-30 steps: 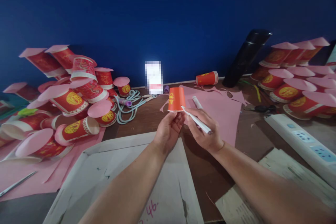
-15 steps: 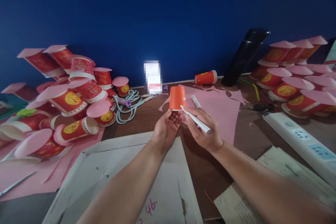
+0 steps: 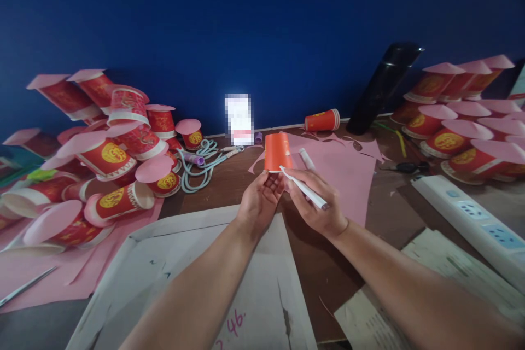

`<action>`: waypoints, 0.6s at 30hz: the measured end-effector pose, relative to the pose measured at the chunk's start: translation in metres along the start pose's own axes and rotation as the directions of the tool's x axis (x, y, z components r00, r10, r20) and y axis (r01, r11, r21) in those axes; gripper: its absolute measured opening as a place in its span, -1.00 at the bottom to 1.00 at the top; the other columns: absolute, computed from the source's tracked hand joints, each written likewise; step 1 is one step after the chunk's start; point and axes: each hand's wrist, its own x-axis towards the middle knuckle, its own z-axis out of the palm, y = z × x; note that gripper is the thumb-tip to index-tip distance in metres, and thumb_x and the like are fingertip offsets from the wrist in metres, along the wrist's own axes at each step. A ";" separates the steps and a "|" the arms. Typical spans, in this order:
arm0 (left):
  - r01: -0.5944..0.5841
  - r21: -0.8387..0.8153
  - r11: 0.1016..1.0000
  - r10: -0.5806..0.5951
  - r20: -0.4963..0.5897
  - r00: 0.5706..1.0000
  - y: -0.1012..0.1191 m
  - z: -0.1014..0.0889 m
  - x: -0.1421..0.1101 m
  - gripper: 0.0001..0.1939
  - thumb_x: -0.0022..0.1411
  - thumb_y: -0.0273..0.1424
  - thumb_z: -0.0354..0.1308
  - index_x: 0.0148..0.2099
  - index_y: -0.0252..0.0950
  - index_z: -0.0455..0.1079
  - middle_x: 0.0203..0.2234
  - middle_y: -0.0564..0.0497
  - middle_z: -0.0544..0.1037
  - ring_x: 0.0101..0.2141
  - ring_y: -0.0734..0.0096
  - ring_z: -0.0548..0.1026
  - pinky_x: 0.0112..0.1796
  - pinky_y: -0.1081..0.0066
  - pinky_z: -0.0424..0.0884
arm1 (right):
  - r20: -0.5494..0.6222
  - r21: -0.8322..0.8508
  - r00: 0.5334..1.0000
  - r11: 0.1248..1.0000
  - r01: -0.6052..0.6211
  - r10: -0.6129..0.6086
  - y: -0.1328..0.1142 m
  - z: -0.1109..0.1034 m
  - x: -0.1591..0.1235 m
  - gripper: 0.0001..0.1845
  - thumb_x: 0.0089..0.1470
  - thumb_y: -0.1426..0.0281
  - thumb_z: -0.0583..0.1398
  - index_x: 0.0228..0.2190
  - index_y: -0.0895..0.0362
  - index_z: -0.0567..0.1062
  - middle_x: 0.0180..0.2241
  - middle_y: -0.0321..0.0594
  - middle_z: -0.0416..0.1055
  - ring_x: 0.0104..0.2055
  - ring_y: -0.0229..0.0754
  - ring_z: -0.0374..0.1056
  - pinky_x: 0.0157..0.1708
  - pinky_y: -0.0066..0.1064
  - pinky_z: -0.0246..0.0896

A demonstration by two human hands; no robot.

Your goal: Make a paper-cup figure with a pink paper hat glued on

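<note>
An orange-red paper cup (image 3: 278, 152) is held upside down by its rim in my left hand (image 3: 259, 203), with the rim toward me. My right hand (image 3: 318, 205) is closed round a white marker pen (image 3: 305, 188). The pen's tip meets the cup near its lower rim, on the right of the side facing me. A pen cap or short white tube (image 3: 307, 158) lies just beyond my right hand on a pink paper sheet (image 3: 348, 175). Whether the tip has left a mark is too small to tell.
Red cups with pink paper discs are piled at left (image 3: 112, 156) and right (image 3: 449, 136). A black flask (image 3: 383, 90) leans on the blue wall. A power strip (image 3: 471, 219), a blurred lit screen (image 3: 238, 120), a pale cable (image 3: 205, 167), scissors (image 3: 27, 287) and a cardboard box (image 3: 176, 284) lie around.
The pen's tip has shifted slightly left along the cup's lower rim. Both hands keep their hold, and the rest looks the same.
</note>
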 end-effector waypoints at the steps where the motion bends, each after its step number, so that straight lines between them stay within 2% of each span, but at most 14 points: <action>1: 0.002 -0.001 1.000 -0.002 -0.007 1.000 0.000 0.000 0.000 -0.90 0.22 -0.49 0.11 -0.25 -0.38 0.45 -0.39 -0.04 0.55 -0.34 0.50 0.53 -0.20 0.47 0.44 | 0.006 -0.002 1.000 1.000 0.002 -0.002 0.000 0.000 0.000 -0.66 0.13 0.47 0.15 -0.04 0.03 0.44 -0.19 -0.17 0.51 -0.17 -0.15 0.45 -0.16 -0.23 0.42; 10: -0.022 -0.033 0.999 0.019 -0.111 0.994 0.006 -0.002 0.004 -0.87 0.23 -0.52 0.05 -0.32 -0.36 0.42 -0.51 0.01 0.53 -0.45 0.53 0.53 -0.32 0.51 0.45 | 0.018 0.008 0.996 0.996 0.091 -0.092 -0.005 -0.001 0.003 -0.62 0.11 0.51 0.17 -0.02 0.03 0.43 -0.14 -0.17 0.53 -0.10 -0.14 0.45 -0.11 -0.24 0.39; 18: -0.009 -0.047 0.999 0.002 -0.150 0.989 0.008 -0.002 0.004 -0.87 0.21 -0.52 0.02 -0.36 -0.36 0.37 -0.57 0.06 0.46 -0.52 0.55 0.49 -0.42 0.54 0.43 | 0.007 -0.008 0.996 0.996 0.087 -0.087 -0.004 -0.001 0.003 -0.64 0.13 0.48 0.15 -0.02 0.03 0.43 -0.13 -0.16 0.52 -0.10 -0.13 0.45 -0.12 -0.24 0.40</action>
